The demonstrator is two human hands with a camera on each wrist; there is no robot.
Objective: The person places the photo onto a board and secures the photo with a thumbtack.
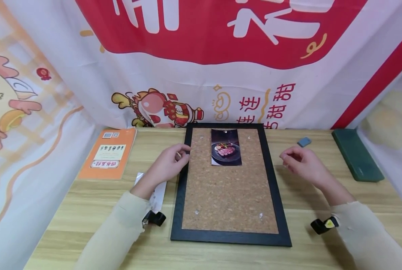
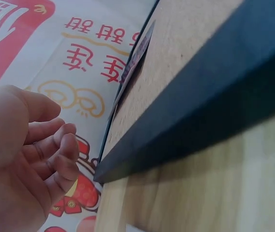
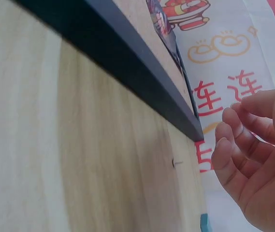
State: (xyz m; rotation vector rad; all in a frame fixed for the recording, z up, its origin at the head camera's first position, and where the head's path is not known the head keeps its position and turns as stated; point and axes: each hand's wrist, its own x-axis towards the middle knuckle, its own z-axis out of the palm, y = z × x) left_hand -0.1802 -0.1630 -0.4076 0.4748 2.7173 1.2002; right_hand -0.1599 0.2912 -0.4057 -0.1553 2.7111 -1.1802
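A black-framed cork board [image 1: 229,195] lies on the wooden table. Near its far edge is a photo of a plated meat dish [image 1: 226,148], with a small pale pin at its top edge; its near edge lifts off the cork. My left hand [image 1: 172,161] hovers by the frame's left side, fingers loosely bent and holding nothing. To the right of the frame, my right hand [image 1: 303,165] hangs above the table with fingers bent and thumb near the forefinger; nothing shows between them. A small pin [image 3: 177,163] lies on the table below that hand.
An orange book [image 1: 108,168] lies at the left. A white sheet [image 1: 158,197] is partly under my left forearm. A small blue block [image 1: 304,141] and a dark green case [image 1: 357,155] sit at the right. A printed cloth [image 1: 201,90] hangs behind the table.
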